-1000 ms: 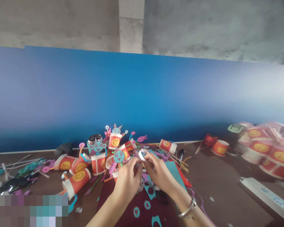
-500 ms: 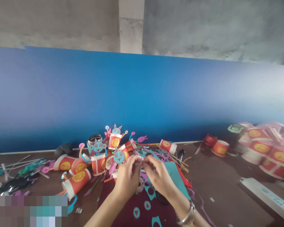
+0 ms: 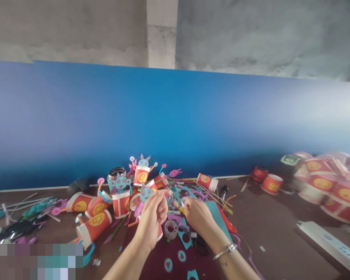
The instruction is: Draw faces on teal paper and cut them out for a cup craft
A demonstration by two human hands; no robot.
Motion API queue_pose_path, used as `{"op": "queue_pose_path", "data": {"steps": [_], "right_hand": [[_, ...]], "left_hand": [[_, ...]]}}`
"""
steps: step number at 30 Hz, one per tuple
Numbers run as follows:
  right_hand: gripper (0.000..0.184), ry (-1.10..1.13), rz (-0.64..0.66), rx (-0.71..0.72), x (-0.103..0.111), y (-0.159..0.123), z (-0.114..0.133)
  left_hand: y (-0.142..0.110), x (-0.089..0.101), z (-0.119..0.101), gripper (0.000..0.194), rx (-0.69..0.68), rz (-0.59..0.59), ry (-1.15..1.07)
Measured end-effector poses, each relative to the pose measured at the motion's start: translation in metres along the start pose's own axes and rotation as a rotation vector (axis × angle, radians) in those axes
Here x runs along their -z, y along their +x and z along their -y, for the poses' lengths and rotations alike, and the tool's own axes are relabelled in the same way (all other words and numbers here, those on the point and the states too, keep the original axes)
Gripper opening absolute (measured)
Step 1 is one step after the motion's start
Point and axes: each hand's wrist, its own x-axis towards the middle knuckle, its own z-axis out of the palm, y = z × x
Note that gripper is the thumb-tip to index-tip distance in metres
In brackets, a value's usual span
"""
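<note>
My left hand [image 3: 154, 214] is closed, its fingers curled, above the middle of the worktop; whatever is in the fingers is too small to make out. Behind it lies a red paper cup [image 3: 160, 232], mostly hidden by the hand. Further right, my right hand [image 3: 196, 214] points down with its fingers bent over paper scraps, their tips hidden. Between the wrists rests a roll of clear tape [image 3: 170, 229]. Two blue paper discs with hearts [image 3: 168, 265] lie nearer me on a dark red sheet [image 3: 151, 268]. A blue cat-face cutout [image 3: 146, 192] stands just beyond my left hand.
Red cups with cutouts and straw arms [image 3: 97, 223] crowd the left. Teal paper [image 3: 218, 217], a black-handled tool [image 3: 200, 245] and a black marker [image 3: 224, 191] lie around my right hand. A white power strip [image 3: 332, 243] and stacked cups [image 3: 323, 182] are at the right.
My hands, which met at the fingertips, have come apart. The right one has turned down toward the scraps, and the left has drawn slightly back, showing more of the tape roll.
</note>
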Motion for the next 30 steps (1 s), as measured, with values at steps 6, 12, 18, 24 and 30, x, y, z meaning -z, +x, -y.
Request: {"op": "queue_pose_path", "data": {"steps": [6,12,18,24,30], "right_hand": [[0.017,0.154,-0.043,0.002,-0.002,0.005,-0.001],[0.028,1.123,-0.080,0.027,0.026,-0.005,0.021],[0.029,1.183,-0.117,0.077,0.026,-0.007,0.023],[0.016,0.909,-0.354,0.154,0.019,-0.009,0.022],[0.017,0.818,-0.381,0.187,0.027,-0.019,0.031]], "left_hand": [[0.001,0.001,0.004,0.033,0.089,0.024,-0.008],[0.006,0.003,0.011,0.039,0.119,-0.001,0.093],[0.007,0.005,0.019,0.035,0.098,0.076,0.067],[0.001,-0.001,0.013,0.038,-0.074,0.054,0.330],[0.010,0.012,0.003,0.050,-0.108,-0.134,0.266]]}}
